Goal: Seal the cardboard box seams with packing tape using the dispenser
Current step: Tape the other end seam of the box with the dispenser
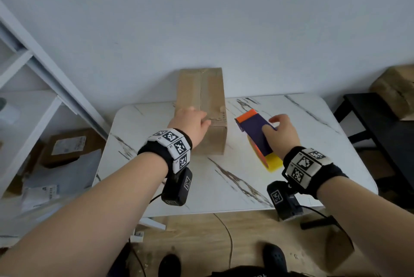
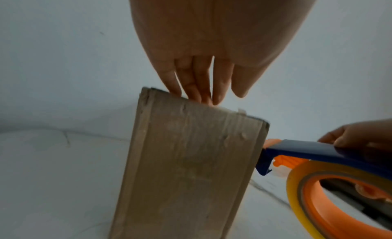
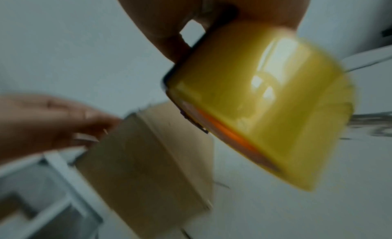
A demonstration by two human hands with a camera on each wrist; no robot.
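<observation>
- On a white marble-patterned worktop against a pale wall, a tall cardboard box is standing with its closed top flaps facing up and a seam running along the middle of the top.
- The person's left hand is resting on the near end of the box top, fingers straight and close together, their tips touching the upper edge; it is steadying, not gripping.
- The right hand is curling around a blue and orange tape dispenser just to the right of the box, thumb on its flat blue top; the dispenser seems to be lifted clear of the worktop.
- A yellow roll of packing tape is sitting in the dispenser; the right wrist view is blurred, so I cannot tell whether a loose tape end is ready.
- The dispenser's front end is sitting close beside the box's right side, not touching the seam.
- Some tape already seems to be lying on the near face, though that is hard to confirm.
- To do this step well, I judge the left hand should be pressing the flaps flat, clear of the seam line.
- The dispenser should be starting over the edge, then pulling straight along the seam with firm, even downward pressure.
- Tilting risks wrinkles or a crooked strip.
</observation>
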